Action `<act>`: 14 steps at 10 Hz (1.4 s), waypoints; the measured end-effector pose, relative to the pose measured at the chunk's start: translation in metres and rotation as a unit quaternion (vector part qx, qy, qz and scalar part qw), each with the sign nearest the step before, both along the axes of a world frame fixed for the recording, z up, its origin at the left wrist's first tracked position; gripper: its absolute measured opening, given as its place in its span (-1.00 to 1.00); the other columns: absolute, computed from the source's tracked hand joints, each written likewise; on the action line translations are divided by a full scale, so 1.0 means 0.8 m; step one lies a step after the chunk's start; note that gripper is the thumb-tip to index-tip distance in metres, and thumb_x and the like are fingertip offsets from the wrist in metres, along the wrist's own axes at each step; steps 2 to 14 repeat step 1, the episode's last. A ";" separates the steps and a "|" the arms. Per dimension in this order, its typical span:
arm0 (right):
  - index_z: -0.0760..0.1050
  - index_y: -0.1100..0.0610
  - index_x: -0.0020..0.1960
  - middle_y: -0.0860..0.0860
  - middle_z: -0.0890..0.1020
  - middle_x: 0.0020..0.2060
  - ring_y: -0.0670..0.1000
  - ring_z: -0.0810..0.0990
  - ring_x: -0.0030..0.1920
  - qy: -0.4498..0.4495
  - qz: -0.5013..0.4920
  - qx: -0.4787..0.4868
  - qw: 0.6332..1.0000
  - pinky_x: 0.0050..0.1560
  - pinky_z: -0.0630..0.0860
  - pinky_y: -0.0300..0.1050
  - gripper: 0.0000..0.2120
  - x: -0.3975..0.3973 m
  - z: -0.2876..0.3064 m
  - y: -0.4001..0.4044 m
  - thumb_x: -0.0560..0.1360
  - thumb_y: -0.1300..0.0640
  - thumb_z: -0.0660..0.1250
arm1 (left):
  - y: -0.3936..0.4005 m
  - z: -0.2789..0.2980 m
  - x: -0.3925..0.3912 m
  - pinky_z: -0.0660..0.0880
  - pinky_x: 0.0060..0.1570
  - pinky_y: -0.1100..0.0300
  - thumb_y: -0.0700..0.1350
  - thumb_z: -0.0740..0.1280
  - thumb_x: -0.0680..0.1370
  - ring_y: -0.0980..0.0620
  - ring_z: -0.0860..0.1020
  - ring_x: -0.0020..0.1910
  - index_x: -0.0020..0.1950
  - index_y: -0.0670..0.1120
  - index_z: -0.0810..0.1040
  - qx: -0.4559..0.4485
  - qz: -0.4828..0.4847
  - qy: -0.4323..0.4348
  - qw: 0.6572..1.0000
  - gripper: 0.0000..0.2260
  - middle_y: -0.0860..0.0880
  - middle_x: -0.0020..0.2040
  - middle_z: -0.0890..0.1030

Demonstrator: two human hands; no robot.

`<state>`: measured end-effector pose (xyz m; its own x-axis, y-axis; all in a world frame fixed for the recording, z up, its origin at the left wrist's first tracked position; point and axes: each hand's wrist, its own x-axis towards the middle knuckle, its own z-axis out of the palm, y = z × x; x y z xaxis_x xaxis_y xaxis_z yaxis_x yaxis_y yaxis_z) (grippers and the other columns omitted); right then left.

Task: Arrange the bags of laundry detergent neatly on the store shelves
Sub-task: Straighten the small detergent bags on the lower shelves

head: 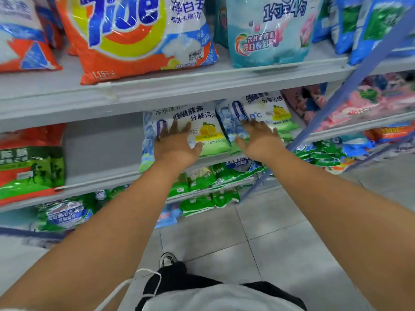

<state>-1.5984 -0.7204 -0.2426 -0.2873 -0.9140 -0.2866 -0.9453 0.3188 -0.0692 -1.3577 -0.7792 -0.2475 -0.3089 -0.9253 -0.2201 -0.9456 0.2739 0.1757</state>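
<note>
Two lemon bags sit side by side on the middle shelf (101,176). Left hand (177,145) lies flat, fingers spread, on left bag (208,131); right hand (261,140) likewise on right bag (269,111).

The middle shelf (101,173) is the landmark. On it, toward its right end, two detergent bags lean side by side: the left lemon bag (202,129) and, just to its right, the right lemon bag (267,115). The left hand (176,144) rests flat on the first bag, the right hand (258,140) on the second. At the left end of the same shelf stands another bag (29,164), well apart from the pair, with bare shelf between them. Directly above the middle shelf is the upper shelf (157,90), which carries the Tide bag (134,37) and, to its right, a further bag (269,32). Below the middle shelf, the lower shelves hold small bags (202,176).
</note>
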 end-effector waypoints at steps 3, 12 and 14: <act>-0.04 -0.07 0.63 0.03 0.04 0.63 0.13 0.00 0.61 0.006 0.026 -0.035 0.999 0.54 -0.01 0.30 -0.31 -0.001 0.018 0.030 0.61 -0.33 0.02 | 0.036 0.015 -0.005 0.15 0.52 -0.17 0.36 0.11 0.56 -0.21 0.06 0.60 0.63 0.17 0.03 -0.041 0.020 0.031 0.998 -0.32 -0.06 0.65 0.06; -0.04 -0.07 0.63 0.03 0.04 0.63 0.13 0.00 0.61 0.006 0.026 -0.035 0.999 0.54 -0.01 0.30 -0.31 -0.001 0.018 0.030 0.61 -0.33 0.02 | 0.036 0.015 -0.005 0.15 0.52 -0.17 0.36 0.11 0.56 -0.21 0.06 0.60 0.63 0.17 0.03 -0.041 0.020 0.031 0.998 -0.32 -0.06 0.65 0.06; -0.04 -0.07 0.63 0.03 0.04 0.63 0.13 0.00 0.61 0.006 0.026 -0.035 0.999 0.54 -0.01 0.30 -0.31 -0.001 0.018 0.030 0.61 -0.33 0.02 | 0.036 0.015 -0.005 0.15 0.52 -0.17 0.36 0.11 0.56 -0.21 0.06 0.60 0.63 0.17 0.03 -0.041 0.020 0.031 0.998 -0.32 -0.06 0.65 0.06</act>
